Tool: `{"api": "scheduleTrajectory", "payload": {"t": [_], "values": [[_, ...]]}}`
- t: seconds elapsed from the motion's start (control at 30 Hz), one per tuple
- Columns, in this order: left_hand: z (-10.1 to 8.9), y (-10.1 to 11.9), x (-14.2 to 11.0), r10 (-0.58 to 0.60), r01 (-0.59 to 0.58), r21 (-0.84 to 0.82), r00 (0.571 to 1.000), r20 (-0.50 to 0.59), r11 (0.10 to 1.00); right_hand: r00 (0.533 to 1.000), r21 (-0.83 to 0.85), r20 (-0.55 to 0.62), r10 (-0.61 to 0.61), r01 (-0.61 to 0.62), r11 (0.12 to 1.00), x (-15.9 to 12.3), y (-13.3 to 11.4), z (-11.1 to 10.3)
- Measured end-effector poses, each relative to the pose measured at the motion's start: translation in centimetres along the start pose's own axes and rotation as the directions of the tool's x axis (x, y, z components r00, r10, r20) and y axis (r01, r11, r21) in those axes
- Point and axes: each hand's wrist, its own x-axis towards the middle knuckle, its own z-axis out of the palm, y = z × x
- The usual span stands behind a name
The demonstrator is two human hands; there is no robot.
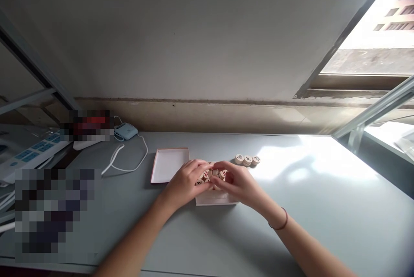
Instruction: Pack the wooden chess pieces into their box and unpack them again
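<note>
A white box [216, 199] stands on the desk in front of me, with several round wooden xiangqi pieces [206, 175] in it, marked with red or black characters. My left hand [189, 178] arches over the box's left side, thumb and fingers apart, fingertips close to the pieces. From the right, my right hand [237, 182] reaches over the box with thumb and index finger around a light wooden xiangqi piece [215, 174]. Both hands partly hide the contents. Behind the box, a few more pieces [247, 160] sit in a short row, some stacked.
An upturned box lid [170, 165] with a red edge lies left of the box. Further left are a white cable [131, 169], a light blue device [126, 131] and a power strip [42, 150]. A wall [194, 113] bounds the desk's back; bright sunlight falls on its right side.
</note>
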Motion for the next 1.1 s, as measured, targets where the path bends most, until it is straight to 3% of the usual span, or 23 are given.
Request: {"api": "scheduleTrajectory", "payload": {"t": [0.13, 0.27, 0.5, 0.67, 0.83, 1.1], "values": [[0.3, 0.3, -0.1, 0.042, -0.042, -0.027, 0.999, -0.006, 0.999, 0.998, 0.172, 0.036, 0.043, -0.049, 0.984, -0.3, -0.1, 0.4], [0.1, 0.1, -0.1, 0.002, -0.003, 0.020, 0.999, 0.054, 1.000, 0.996, 0.168, 0.082, 0.031, -0.045, 0.985, -0.2, 0.4, 0.2], [-2.2, 0.6, -0.1, -0.039, 0.026, 0.069, 0.981, 0.190, 0.997, 0.997, 0.166, -0.048, 0.059, -0.051, 0.985, -0.3, 1.4, -0.7], [-3.5, 0.9, -0.2, -0.074, 0.060, 0.057, 0.955, 0.289, 0.997, 0.996, 0.194, -0.064, 0.061, -0.048, 0.980, -0.1, 1.9, -1.0], [-3.3, 1.3, -0.2, -0.082, 0.059, 0.071, 0.922, 0.378, 0.996, 0.997, 0.177, -0.073, 0.039, -0.025, 0.984, -0.1, 2.1, -0.8], [-2.6, 1.4, -0.3, -0.103, 0.057, 0.121, 0.904, 0.414, 0.991, 0.999, 0.093, -0.035, 0.037, -0.033, 0.995, -0.4, 1.4, -0.9]]}}
